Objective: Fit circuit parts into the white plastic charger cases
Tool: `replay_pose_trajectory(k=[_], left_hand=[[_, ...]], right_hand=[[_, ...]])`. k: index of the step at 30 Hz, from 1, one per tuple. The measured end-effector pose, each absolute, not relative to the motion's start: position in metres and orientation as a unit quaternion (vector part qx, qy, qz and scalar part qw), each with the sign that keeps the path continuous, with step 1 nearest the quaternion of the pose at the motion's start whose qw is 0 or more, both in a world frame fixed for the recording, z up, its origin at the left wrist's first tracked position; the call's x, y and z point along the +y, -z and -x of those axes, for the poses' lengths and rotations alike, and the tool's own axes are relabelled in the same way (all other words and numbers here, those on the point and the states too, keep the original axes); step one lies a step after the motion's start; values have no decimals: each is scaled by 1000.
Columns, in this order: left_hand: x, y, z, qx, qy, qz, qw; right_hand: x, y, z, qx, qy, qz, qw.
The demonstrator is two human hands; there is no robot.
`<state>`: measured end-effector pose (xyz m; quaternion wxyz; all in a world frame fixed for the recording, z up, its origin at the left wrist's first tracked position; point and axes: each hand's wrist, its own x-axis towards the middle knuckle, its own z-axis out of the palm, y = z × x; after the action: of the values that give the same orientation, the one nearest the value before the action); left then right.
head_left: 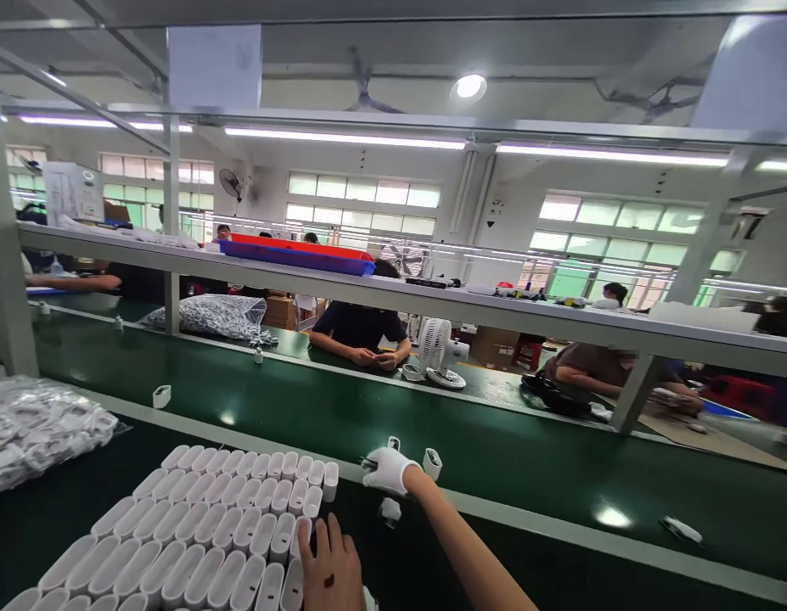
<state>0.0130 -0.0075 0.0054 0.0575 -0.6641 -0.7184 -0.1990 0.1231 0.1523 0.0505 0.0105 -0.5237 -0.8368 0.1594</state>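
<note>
My left hand is bare, its fingers spread, at the right end of rows of white oval cups. Its index finger touches or overlaps the nearest cup. A white bit shows beside the wrist; what it is stays hidden. My right hand, in a white glove, reaches over the near edge of the green conveyor belt. Its fingers are closed, and thin dark pointed ends stick out on their left. Just behind it stands a white oval cup, partly hidden; another cup stands to its right. A small white part lies below.
A clear bag of white parts lies at left. Farther along the belt are a white cup and a small white item. Co-workers sit opposite, one near a white fan. A shelf with red and blue trays spans overhead.
</note>
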Motion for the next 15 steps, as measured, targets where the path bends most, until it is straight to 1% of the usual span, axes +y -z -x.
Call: replay_pose_trajectory(k=[3, 6, 8, 10, 12, 13, 15], left_hand=[[-12, -2, -12, -706, 192, 675, 94], [-8, 15, -4, -690, 203, 679, 150], [1, 27, 5, -679, 241, 674, 162], [14, 32, 13, -660, 305, 671, 146], [24, 30, 16, -628, 372, 679, 83], [25, 26, 14, -614, 393, 684, 19], [21, 20, 6, -588, 400, 685, -156]], right_hand=[[124, -47, -102, -847, -149, 504, 78], [97, -43, -77, -848, -142, 500, 101], [85, -40, -71, -834, -129, 526, 107], [75, -37, -81, -820, -123, 547, 117], [62, -32, -104, -812, -156, 547, 129], [53, -28, -118, -809, -185, 540, 141], [35, -19, -146, -795, -247, 523, 185]])
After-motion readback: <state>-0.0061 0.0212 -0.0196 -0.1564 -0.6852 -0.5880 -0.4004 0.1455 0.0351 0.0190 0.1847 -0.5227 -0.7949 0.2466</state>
